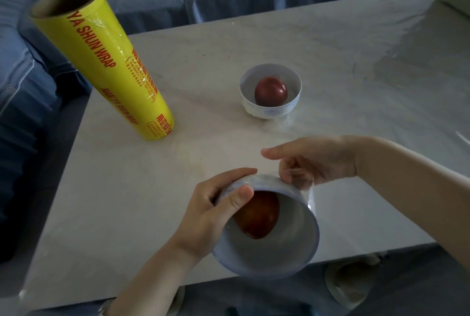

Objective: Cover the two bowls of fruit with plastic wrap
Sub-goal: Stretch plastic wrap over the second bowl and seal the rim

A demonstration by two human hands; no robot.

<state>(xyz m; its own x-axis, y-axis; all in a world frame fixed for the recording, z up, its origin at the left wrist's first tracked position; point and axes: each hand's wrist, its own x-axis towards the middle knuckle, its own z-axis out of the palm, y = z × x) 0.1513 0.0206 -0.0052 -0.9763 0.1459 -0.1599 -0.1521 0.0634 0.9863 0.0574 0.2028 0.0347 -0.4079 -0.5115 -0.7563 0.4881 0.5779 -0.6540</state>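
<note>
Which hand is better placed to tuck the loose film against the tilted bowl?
Right, probably. The right hand sits at the far side of the near bowl, beside the loose film; the left hand grips the rim, steadying the tilt.

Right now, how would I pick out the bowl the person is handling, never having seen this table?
Start at the pale table, then look to its near edge. There a white bowl with a red fruit is tilted toward the camera, gripped by the left hand and right hand; the other bowl stands upright, untouched.

roll left, bowl right, on table
</note>
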